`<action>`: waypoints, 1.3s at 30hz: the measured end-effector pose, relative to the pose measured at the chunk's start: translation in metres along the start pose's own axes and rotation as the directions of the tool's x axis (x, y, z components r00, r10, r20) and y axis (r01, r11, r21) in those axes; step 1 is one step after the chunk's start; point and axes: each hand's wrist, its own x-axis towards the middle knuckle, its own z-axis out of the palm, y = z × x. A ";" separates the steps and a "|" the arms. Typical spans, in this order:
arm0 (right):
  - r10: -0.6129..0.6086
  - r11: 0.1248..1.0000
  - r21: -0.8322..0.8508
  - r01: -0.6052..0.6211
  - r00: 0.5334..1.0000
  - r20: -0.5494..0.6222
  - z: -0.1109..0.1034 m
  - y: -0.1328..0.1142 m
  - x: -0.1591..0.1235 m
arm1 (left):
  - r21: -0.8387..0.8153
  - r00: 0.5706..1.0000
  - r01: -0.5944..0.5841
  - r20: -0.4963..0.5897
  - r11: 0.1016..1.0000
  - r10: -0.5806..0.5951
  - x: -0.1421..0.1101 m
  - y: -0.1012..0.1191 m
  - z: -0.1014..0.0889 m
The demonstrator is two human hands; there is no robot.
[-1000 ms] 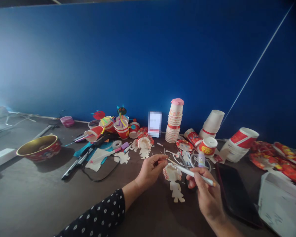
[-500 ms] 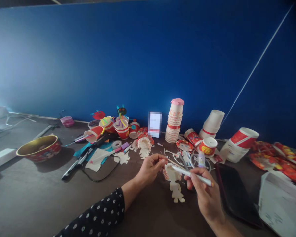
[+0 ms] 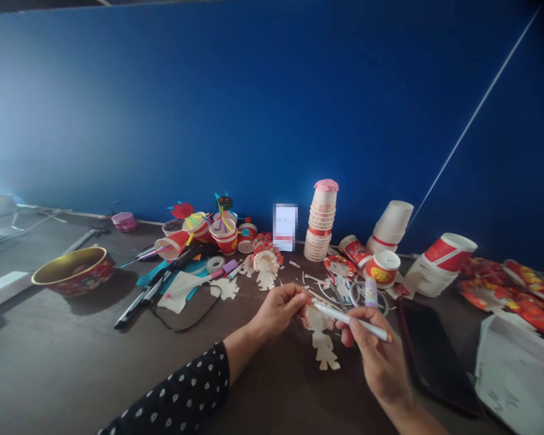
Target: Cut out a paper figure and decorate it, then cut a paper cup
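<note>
My right hand (image 3: 376, 356) grips a white marker (image 3: 356, 320) with an orange end, its tip slanting up and left. Below the tip is a doll-shaped paper cutout (image 3: 324, 347), its pale side up and its wide head edged in red pattern. At the top left of that head, the fingers of my left hand (image 3: 283, 308) are closed in a pinch, seemingly on the paper's edge. The marker tip comes close to these fingertips; whether it touches the paper I cannot tell.
Behind my hands lie paper scraps, scissors (image 3: 342, 293) and a glue stick (image 3: 370, 293). A tall paper cup stack (image 3: 321, 232) stands by the blue wall. A dark phone (image 3: 435, 356) lies right, a gold-rimmed bowl (image 3: 75, 281) left. Another pale cutout (image 3: 266, 269) lies farther back.
My left fingertips have shifted slightly right, towards the marker tip. The marker has tipped a little and remains in my right hand; the cutout has barely moved.
</note>
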 end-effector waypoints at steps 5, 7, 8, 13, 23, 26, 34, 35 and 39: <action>-0.014 1.000 0.008 0.014 1.000 -0.019 -0.004 0.004 0.001 | -0.035 0.999 0.029 0.044 0.999 -0.027 -0.001 0.002 0.002; -0.005 1.000 0.005 0.005 1.000 -0.013 -0.003 0.001 0.001 | -0.068 0.998 0.048 0.042 0.996 -0.046 -0.001 0.003 0.003; -0.001 1.000 0.000 0.001 1.000 -0.009 -0.002 0.000 0.001 | -0.087 0.998 0.058 0.039 0.995 -0.054 -0.001 0.003 0.003; 0.013 1.000 -0.007 -0.013 1.000 0.028 0.000 -0.003 0.002 | -0.179 0.998 0.053 0.055 0.982 -0.044 -0.001 0.003 0.002; 0.115 0.965 0.239 -0.110 0.993 -0.007 -0.003 0.016 0.007 | -0.166 0.991 0.100 0.102 0.981 -0.084 -0.002 0.003 0.000; 0.124 0.964 0.237 -0.123 0.992 0.008 -0.002 0.015 0.007 | -0.132 0.993 0.096 0.088 0.987 -0.084 -0.003 0.002 0.001; 0.200 0.974 0.091 -0.207 0.977 0.075 -0.001 0.007 0.007 | 0.014 0.998 0.056 -0.012 0.998 -0.056 -0.003 0.009 0.002; 0.204 0.974 0.085 -0.209 0.976 0.071 -0.001 0.007 0.007 | 0.020 0.999 0.053 0.002 0.998 -0.053 -0.003 0.010 0.002; 0.212 0.974 0.075 -0.215 0.976 0.037 0.000 0.008 0.007 | 0.053 1.000 0.023 0.011 0.998 -0.024 -0.002 0.011 0.000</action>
